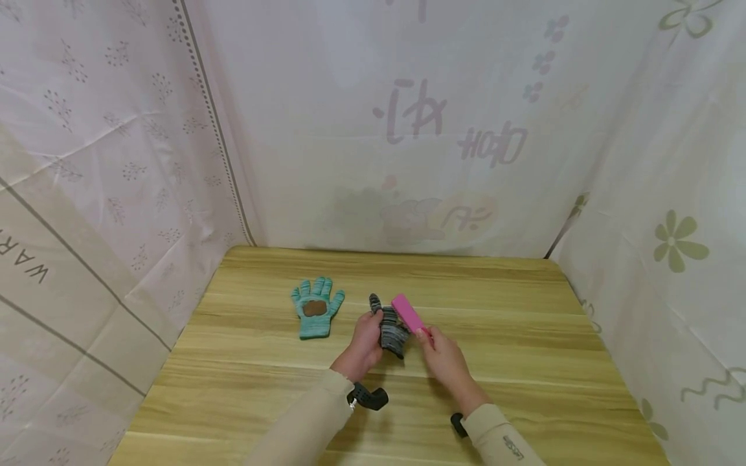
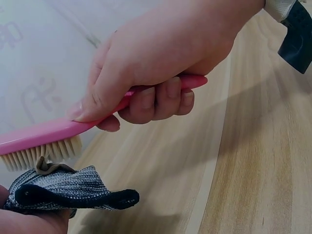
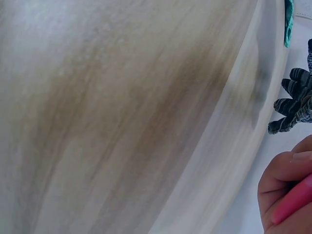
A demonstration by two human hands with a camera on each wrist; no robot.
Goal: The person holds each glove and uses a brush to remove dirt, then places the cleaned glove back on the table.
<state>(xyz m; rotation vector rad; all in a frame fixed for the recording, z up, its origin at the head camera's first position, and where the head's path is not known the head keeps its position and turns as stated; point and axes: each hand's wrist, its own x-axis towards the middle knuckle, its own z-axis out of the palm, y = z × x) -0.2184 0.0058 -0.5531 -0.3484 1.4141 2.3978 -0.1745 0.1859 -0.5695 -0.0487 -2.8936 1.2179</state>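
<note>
My left hand (image 1: 365, 338) holds a black-and-grey striped knit glove (image 1: 394, 335) above the table, thumb on its near side. In my right hand (image 1: 447, 364) is a pink brush (image 1: 408, 313), gripped by its handle with the head slanting up and left over the glove. The left wrist view shows pale bristles (image 2: 44, 152) facing down at a bunched brown patch (image 2: 51, 167) on the glove, seemingly touching it. Dark glove fingers (image 3: 292, 95) spread out in the right wrist view. Part of the palm under the glove is hidden.
A teal knit glove (image 1: 315, 327) with a brown patch (image 1: 315, 308) lies flat on the wooden table (image 1: 245, 362), left of my hands. Printed curtains (image 1: 326, 162) hang behind the table and on both sides. Each wrist wears a black device (image 1: 370, 396).
</note>
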